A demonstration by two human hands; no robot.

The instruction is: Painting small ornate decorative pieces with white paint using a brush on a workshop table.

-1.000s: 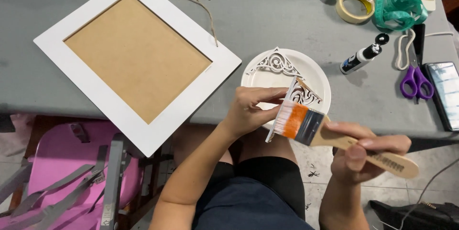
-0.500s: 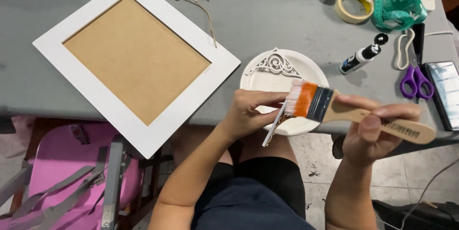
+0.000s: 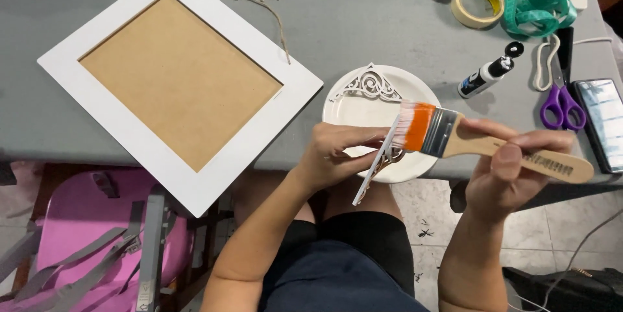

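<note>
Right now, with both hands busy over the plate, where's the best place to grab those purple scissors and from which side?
Probably by the purple scissors handle loops: they point toward the table's near edge while the blades run away toward the far side. Come in from the near edge, just right of the right hand holding the paintbrush, staying clear of the phone alongside.

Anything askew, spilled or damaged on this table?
No spills or damage show. The white frame lies skewed, one corner overhanging the grey table. The white plate also juts over that edge, and the small bottle lies with its cap off.
</note>
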